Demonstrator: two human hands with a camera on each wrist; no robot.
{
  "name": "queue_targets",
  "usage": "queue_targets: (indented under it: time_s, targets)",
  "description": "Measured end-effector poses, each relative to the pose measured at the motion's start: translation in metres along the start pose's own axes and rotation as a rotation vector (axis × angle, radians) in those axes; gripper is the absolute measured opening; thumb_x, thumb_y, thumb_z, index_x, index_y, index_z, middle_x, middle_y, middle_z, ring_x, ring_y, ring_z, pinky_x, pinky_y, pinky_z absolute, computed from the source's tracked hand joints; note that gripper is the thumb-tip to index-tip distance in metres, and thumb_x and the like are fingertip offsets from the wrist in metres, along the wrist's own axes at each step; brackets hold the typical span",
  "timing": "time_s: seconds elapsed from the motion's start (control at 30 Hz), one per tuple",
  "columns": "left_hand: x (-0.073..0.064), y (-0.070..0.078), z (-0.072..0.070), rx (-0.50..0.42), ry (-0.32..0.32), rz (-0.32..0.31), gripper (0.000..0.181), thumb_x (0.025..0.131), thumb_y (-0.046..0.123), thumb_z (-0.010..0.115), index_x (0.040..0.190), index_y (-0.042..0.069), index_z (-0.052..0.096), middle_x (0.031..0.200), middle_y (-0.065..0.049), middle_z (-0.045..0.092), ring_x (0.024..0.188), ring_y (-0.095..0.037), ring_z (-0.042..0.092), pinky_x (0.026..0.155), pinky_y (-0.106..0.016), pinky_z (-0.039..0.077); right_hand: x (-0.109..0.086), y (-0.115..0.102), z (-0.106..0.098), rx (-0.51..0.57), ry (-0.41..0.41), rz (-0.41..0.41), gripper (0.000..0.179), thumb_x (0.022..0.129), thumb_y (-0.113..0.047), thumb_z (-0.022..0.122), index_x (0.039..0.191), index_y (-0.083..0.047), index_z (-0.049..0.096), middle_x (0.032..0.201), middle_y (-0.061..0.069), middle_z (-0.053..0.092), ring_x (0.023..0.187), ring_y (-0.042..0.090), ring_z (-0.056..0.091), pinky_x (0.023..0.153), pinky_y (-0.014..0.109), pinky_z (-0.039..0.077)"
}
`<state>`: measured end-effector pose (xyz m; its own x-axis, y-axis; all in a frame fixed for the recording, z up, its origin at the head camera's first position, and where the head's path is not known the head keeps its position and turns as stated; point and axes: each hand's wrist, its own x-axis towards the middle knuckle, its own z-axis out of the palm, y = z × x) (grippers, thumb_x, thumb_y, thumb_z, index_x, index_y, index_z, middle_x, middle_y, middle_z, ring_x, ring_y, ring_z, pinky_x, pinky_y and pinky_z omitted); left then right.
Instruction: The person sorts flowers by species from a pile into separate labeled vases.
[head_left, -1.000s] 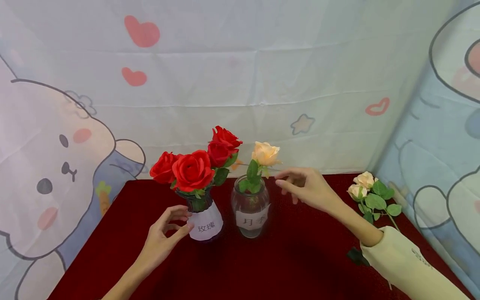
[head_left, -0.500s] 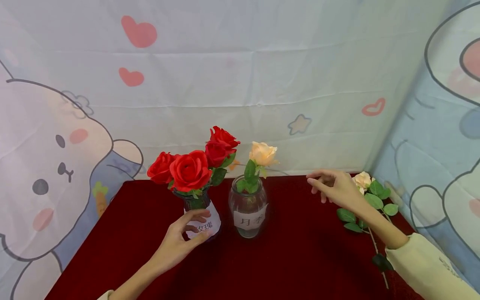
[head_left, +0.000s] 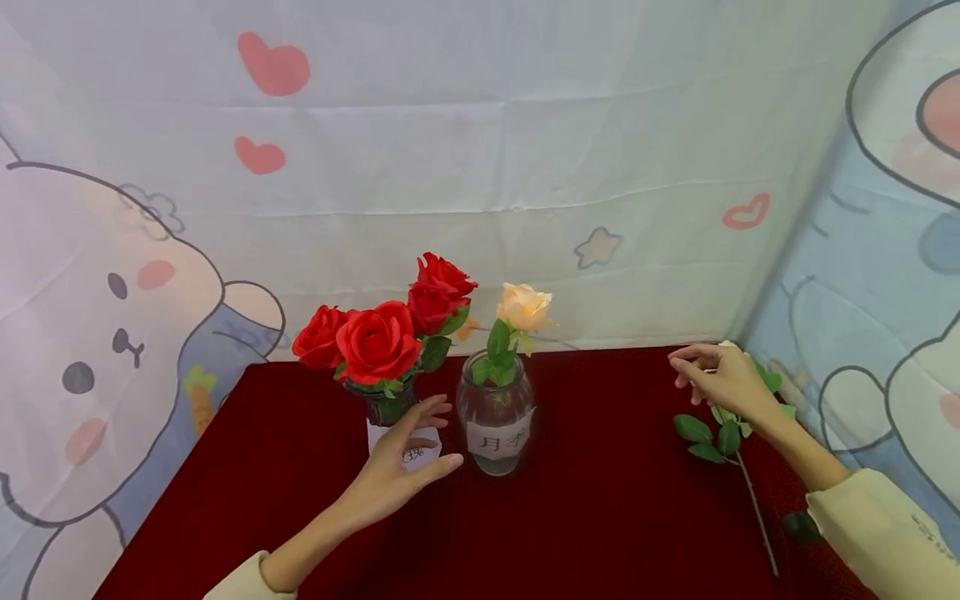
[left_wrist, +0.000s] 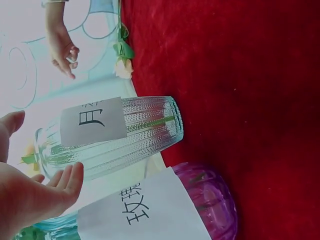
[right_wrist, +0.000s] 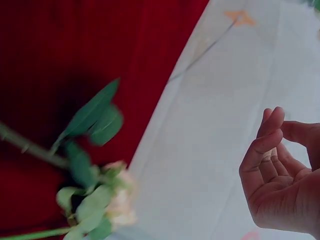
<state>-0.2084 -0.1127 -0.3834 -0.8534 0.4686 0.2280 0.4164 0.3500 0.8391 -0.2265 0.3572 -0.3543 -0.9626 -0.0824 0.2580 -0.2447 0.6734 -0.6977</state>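
Note:
My left hand (head_left: 401, 462), thumb and fingers spread, reaches in front of the left vase and toward the glass jar (head_left: 498, 408); nothing is in its grasp. That jar bears a paper label and holds one peach rose (head_left: 525, 307). Partly covered by the hand, the left vase (left_wrist: 217, 205) is purple at its base, also labelled, and carries several red roses (head_left: 378, 342). Over at the right, my right hand (head_left: 731, 383) hovers above cut peach roses (right_wrist: 120, 197) lying on the cloth, its fingers loosely bent around nothing. The hand hides most of their blooms in the head view.
Dark red cloth (head_left: 585, 517) covers the table. A pale printed curtain (head_left: 637, 150) hangs behind it and along both sides. One rose's stem (head_left: 759, 517) points toward the front, near a dark green leaf (head_left: 801, 527) by the right sleeve.
My right hand has moved from beside the peach rose in the jar rightward to the lying roses. My left hand has shifted right from the left vase's side across its front, spreading wider.

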Motion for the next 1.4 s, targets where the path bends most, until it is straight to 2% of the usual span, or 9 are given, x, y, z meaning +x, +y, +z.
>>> queue_targets:
  time_s: [0.13,0.33,0.53,0.73,0.87,1.03,1.2,1.3,1.4]
  targets:
    - [0.006,-0.002,0.006,-0.017,0.002,-0.002,0.083,0.094,0.028,0.075,0.161,0.020,0.026,0.162,-0.010,0.038,0.143,-0.032,0.044,0.112,-0.056,0.044,-0.001,0.021,-0.012,0.007,-0.029,0.108,0.038,0.106,-0.021,0.057,0.126,0.011,0.063,0.079,0.003,0.074,0.054,0.009,0.063,0.049,0.027,0.051]
    - [0.018,-0.003,0.012,-0.005,0.026,0.025,0.089,0.093,0.028,0.076,0.162,0.020,0.021,0.164,-0.010,0.033,0.148,-0.033,0.038,0.115,-0.057,0.039,-0.004,0.055,-0.024,0.002,-0.060,0.251,0.052,0.108,-0.027,0.052,0.132,0.019,0.054,0.083,0.001,0.076,0.059,0.008,0.066,0.054,0.026,0.055]
    - [0.032,0.000,0.016,-0.041,0.043,0.015,0.091,0.093,0.027,0.075,0.163,0.016,0.019,0.165,-0.011,0.031,0.149,-0.033,0.035,0.118,-0.055,0.037,-0.016,0.086,-0.030,0.022,-0.100,0.338,0.050,0.108,-0.019,0.049,0.129,0.026,0.052,0.090,0.014,0.077,0.060,0.010,0.067,0.054,0.027,0.055]
    - [0.042,0.004,0.018,-0.066,0.078,0.020,0.087,0.093,0.026,0.074,0.163,0.016,0.021,0.163,-0.010,0.035,0.149,-0.032,0.035,0.119,-0.057,0.034,-0.022,0.105,-0.026,-0.041,-0.129,0.357,0.045,0.106,-0.016,0.052,0.125,0.025,0.056,0.092,0.020,0.077,0.054,0.011,0.063,0.049,0.025,0.051]
    - [0.047,0.006,0.020,-0.078,0.084,-0.017,0.086,0.093,0.028,0.074,0.162,0.022,0.024,0.164,-0.005,0.034,0.149,-0.029,0.034,0.121,-0.055,0.032,-0.023,0.113,-0.021,-0.044,-0.124,0.372,0.040,0.103,-0.013,0.056,0.119,0.024,0.060,0.084,0.013,0.076,0.049,0.008,0.056,0.046,0.024,0.049]
    - [0.055,0.006,0.023,-0.085,0.080,-0.055,0.086,0.093,0.033,0.073,0.163,0.027,0.022,0.167,-0.003,0.028,0.149,-0.032,0.036,0.119,-0.055,0.036,-0.023,0.118,-0.018,-0.032,-0.130,0.393,0.037,0.101,-0.012,0.060,0.116,0.022,0.063,0.072,0.003,0.072,0.047,0.007,0.051,0.046,0.024,0.046]
    - [0.062,0.004,0.025,-0.125,0.064,-0.033,0.082,0.094,0.029,0.073,0.161,0.024,0.026,0.166,-0.005,0.030,0.149,-0.031,0.035,0.119,-0.055,0.037,-0.022,0.123,-0.013,-0.139,-0.130,0.364,0.042,0.098,-0.018,0.066,0.117,0.019,0.065,0.055,0.001,0.063,0.046,0.009,0.053,0.046,0.027,0.046]
    - [0.064,0.002,0.025,-0.142,0.060,-0.023,0.081,0.094,0.027,0.073,0.161,0.023,0.027,0.166,-0.004,0.031,0.149,-0.029,0.035,0.119,-0.054,0.036,-0.021,0.126,-0.009,-0.205,-0.120,0.369,0.042,0.097,-0.023,0.067,0.115,0.015,0.068,0.051,-0.001,0.060,0.043,0.009,0.051,0.046,0.028,0.045]
    - [0.065,0.001,0.026,-0.144,0.067,-0.022,0.081,0.095,0.026,0.073,0.161,0.022,0.028,0.165,-0.005,0.032,0.149,-0.028,0.036,0.120,-0.053,0.036,-0.020,0.128,-0.007,-0.219,-0.127,0.364,0.041,0.096,-0.024,0.068,0.113,0.013,0.070,0.052,-0.001,0.061,0.045,0.011,0.052,0.046,0.029,0.044]
